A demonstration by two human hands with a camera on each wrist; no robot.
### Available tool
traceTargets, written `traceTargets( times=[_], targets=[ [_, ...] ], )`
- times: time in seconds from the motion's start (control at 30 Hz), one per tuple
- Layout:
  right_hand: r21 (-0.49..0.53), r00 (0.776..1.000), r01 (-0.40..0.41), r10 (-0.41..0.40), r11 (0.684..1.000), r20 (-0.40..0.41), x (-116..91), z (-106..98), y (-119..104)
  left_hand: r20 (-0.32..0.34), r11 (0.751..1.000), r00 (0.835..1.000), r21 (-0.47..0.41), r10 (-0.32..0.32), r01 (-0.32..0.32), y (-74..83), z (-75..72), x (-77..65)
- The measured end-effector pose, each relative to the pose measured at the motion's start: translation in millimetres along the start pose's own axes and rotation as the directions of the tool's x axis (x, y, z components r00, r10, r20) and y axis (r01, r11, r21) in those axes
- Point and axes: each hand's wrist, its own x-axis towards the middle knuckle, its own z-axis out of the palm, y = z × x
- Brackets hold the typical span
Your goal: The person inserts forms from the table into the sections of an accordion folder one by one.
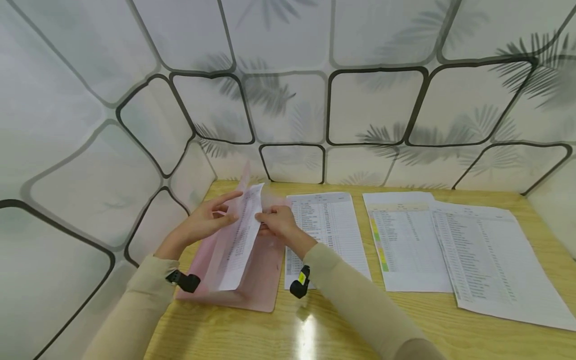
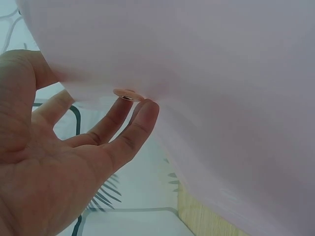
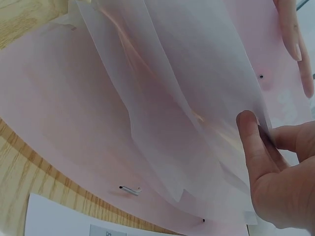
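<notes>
A pink folder (image 1: 263, 287) lies opened on the table, its left cover raised. My left hand (image 1: 204, 220) holds that cover by its edge. In the left wrist view two fingertips of the left hand (image 2: 74, 147) touch a small tan round tab on the cover (image 2: 221, 123), while other fingertips are hidden behind it. My right hand (image 1: 281, 222) pinches the edge of a printed sheet (image 1: 243, 240) standing tilted inside the folder. Around the right hand (image 3: 283, 172), translucent sheets (image 3: 162, 123) hang over the folder's pink inside, where a metal prong (image 3: 130, 190) shows.
A printed list (image 1: 324, 215) lies just right of the folder, partly under the right forearm. Farther right are a sheet with coloured edge marks (image 1: 405, 250) and another list (image 1: 490, 260) overlapping it. Patterned walls (image 1: 288, 110) border the wooden table (image 1: 252, 332).
</notes>
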Motion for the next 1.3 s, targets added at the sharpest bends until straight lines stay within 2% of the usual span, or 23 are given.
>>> traceTargets(
  times=[0.23,0.47,0.67,0.83,0.97,1.3],
  targets=[
    [-0.022,1.0,-0.002,0.001,1.0,-0.019,-2,1,-1,-0.008,1.0,1.0,0.003,-0.002,0.002,-0.6,0.0,-0.5],
    [-0.044,0.999,-0.012,0.014,0.999,0.038,-7,-13,-3,-0.01,1.0,1.0,-0.003,-0.004,0.004,-3.1,1.6,1.9],
    [-0.087,0.999,0.011,-0.008,0.996,0.032,-7,-42,-8,-0.024,1.0,1.0,0.008,0.006,-0.005,-3.5,3.2,2.3],
    [-0.109,0.999,0.033,-0.034,0.993,-0.012,-8,-69,-11,-0.03,1.0,1.0,0.028,0.003,-0.002,-4.3,3.4,1.0],
    [-0.164,0.998,0.031,-0.041,0.986,-0.057,-10,-89,-11,-0.031,0.999,1.0,0.04,-0.003,0.005,-5.5,3.1,0.0],
    [-0.362,0.976,0.003,-0.081,0.932,-0.2,-17,-142,-6,-0.041,0.999,0.999,0.046,-0.004,0.006,-4.9,3.2,-0.4]
  ],
)
